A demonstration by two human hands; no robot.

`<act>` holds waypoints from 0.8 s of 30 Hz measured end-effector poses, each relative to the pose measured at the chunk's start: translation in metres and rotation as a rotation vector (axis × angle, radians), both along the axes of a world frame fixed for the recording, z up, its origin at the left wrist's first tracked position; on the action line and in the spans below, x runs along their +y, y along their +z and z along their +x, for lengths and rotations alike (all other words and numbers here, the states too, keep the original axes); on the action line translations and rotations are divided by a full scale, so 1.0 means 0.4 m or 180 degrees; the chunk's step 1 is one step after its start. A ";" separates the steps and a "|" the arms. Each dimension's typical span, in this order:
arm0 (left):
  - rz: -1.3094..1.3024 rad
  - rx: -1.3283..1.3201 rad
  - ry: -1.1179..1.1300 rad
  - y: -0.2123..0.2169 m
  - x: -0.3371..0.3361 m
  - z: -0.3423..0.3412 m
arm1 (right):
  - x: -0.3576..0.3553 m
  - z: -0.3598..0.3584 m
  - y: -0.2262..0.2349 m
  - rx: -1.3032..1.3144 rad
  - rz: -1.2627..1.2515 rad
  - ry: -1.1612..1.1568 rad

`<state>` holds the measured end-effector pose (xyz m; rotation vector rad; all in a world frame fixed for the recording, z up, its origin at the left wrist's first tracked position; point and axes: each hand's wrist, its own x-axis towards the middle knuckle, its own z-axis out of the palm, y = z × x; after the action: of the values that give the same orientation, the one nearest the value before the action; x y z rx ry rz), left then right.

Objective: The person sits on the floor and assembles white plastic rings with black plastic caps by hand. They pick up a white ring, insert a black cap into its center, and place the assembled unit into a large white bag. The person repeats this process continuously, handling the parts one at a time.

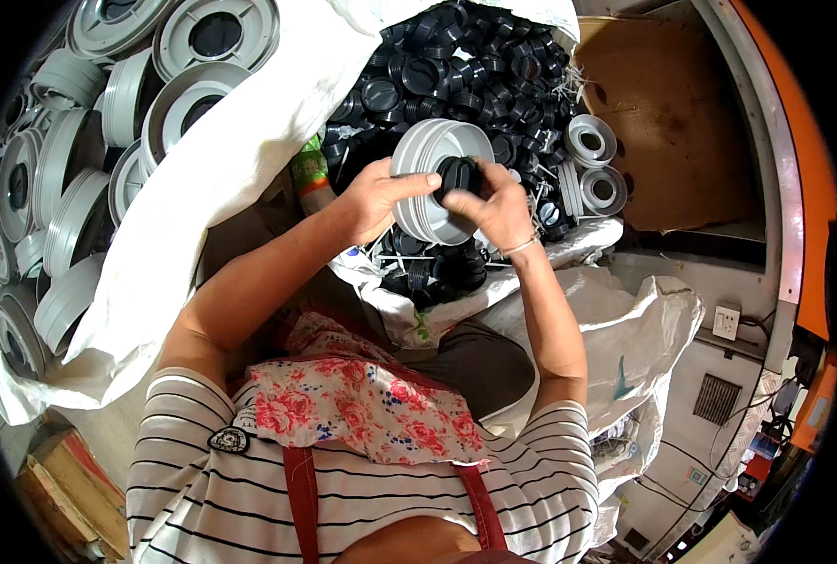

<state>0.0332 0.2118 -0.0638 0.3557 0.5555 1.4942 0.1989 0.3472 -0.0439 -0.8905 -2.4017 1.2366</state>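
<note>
Both hands meet at chest height: left hand (pixel 378 195) wraps round a grey plastic ring (pixel 434 179), right hand (pixel 495 209) pinches a black cap (pixel 459 176) at its centre.

We see a big white sack (pixel 202 160) on the left w/ grey round parts in it. Another white sack (pixel 531 19) up top holds black caps. A 3rd white bag (pixel 644 329) sits at right. A brown cardboard box (pixel 663 113) is top right.
</note>
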 end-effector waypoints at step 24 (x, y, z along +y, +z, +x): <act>0.0112 0.1548 0.0396 -0.003 -0.027 0.038 | -0.092 0.022 0.033 0.0030 0.0520 0.0004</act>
<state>0.0485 0.2011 -0.0649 0.7326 0.9500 1.5419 0.2077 0.3105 -0.0305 -0.8325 -2.4542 1.0248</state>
